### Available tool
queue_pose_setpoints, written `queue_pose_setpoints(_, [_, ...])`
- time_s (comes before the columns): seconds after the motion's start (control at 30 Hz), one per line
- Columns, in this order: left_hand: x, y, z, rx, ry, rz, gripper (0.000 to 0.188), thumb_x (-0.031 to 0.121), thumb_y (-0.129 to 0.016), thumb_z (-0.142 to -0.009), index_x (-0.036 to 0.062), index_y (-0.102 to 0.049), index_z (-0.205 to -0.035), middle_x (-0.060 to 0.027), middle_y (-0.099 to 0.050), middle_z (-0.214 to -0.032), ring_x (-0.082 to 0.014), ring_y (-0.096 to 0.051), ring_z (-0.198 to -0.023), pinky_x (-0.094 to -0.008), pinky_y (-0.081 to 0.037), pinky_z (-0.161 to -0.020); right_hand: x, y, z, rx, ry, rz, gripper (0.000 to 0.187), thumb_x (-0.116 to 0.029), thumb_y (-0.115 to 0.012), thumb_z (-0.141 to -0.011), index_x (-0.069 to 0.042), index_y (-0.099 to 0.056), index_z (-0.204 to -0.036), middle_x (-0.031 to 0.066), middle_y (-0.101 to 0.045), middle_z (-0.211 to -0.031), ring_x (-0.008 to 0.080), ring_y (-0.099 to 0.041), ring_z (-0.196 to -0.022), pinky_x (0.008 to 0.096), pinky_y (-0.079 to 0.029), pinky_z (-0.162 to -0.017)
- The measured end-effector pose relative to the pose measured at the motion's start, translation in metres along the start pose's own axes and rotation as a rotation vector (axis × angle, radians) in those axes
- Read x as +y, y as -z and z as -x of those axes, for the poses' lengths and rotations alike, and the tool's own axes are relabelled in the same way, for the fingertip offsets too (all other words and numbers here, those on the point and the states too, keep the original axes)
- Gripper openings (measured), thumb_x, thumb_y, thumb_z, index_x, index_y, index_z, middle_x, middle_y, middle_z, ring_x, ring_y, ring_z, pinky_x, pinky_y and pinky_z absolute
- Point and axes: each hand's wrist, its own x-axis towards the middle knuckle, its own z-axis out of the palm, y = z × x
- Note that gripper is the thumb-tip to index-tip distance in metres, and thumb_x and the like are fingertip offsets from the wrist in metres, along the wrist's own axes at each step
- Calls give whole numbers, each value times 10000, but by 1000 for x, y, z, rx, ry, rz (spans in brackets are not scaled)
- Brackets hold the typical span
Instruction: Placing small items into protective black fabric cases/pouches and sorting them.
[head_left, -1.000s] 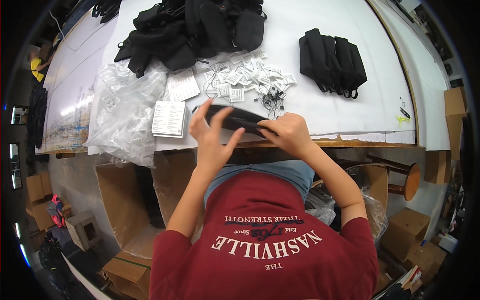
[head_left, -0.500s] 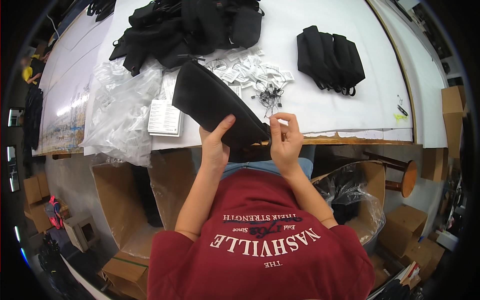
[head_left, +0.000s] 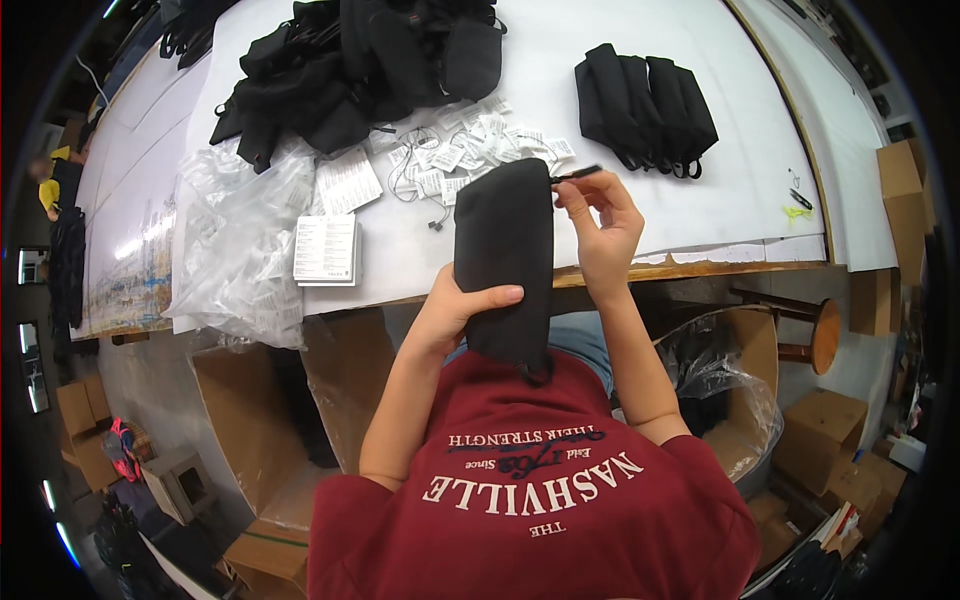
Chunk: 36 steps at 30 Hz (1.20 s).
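Observation:
A black fabric pouch (head_left: 505, 260) is held upright over the table's near edge, a small loop at its lower end. My left hand (head_left: 450, 312) is closed round its left side, thumb lying across the front. At the upper right corner my right hand (head_left: 606, 235) pinches a short black pull tab (head_left: 580, 174), apparently a zipper pull. Just beyond the pouch, white tags with dark strings (head_left: 450, 155) lie scattered. Four-sided black pouches stand side by side in a row (head_left: 645, 112) at the right.
A heap of black pouches (head_left: 370, 80) covers the far left of the white table. Nearer are a clear plastic bag (head_left: 235, 240), a stack of white cards (head_left: 325, 250) and a sheet (head_left: 347, 180). A small cutter (head_left: 800, 199) lies far right. Below are cardboard boxes (head_left: 235, 420) and a wooden stool (head_left: 825, 337).
The pouch has swung from a slant to upright and come nearer my body. My right hand has risen from its lower end to the pull tab at its upper corner.

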Motion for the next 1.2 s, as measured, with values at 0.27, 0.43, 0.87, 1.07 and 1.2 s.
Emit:
queue_pose_setpoints(0.27, [0, 2, 2, -12, 23, 10, 492, 86, -799, -702, -61, -567, -1111, -120, -643, -1004, -178, -640, -876, -294, -527, -783, -16, -1, -8, -16, 7, 31, 121, -62, -717, -797, -37, -655, -898, 12, -655, -849, 62, -547, -656, 194, -381, -541])
queue_pose_setpoints(0.43, [-3, -3, 0, 55, -57, 51, 493, 95, -790, -708, -57, -558, -1116, -119, -641, -981, -178, -640, -866, -292, -531, -755, -21, 1, -9, -67, 108, 178, 100, -35, -709, -784, -61, -656, -865, 17, -653, -834, 83, -526, -618, 207, -362, -505])
queue_pose_setpoints(0.87, [12, 32, -14, -14, -153, 486, 309, 174, -636, -856, -34, -577, -1077, -151, -660, -924, -216, -675, -763, -313, -576, -674, -74, -3, 18, -631, -26, 51, 114, 25, -686, -755, -34, -637, -838, 25, -576, -770, 92, -505, -636, 208, -365, -511])
queue_pose_setpoints(1.07, [11, 37, -14, 20, -200, 494, 272, 211, -603, -891, -27, -611, -1022, -165, -667, -843, -236, -673, -685, -312, -575, -622, -79, -3, 16, -755, -56, 60, 118, 36, -679, -753, -31, -624, -834, 37, -586, -799, 101, -503, -627, 226, -379, -511])
queue_pose_setpoints(1.2, [22, 20, -6, 221, -293, 331, 477, 178, -698, -823, -19, -501, -1210, -125, -622, -1072, -210, -638, -936, -324, -549, -803, -82, -6, 18, -410, 167, 250, 150, -23, -688, -769, -58, -624, -900, 72, -606, -895, 166, -547, -742, 270, -440, -599])
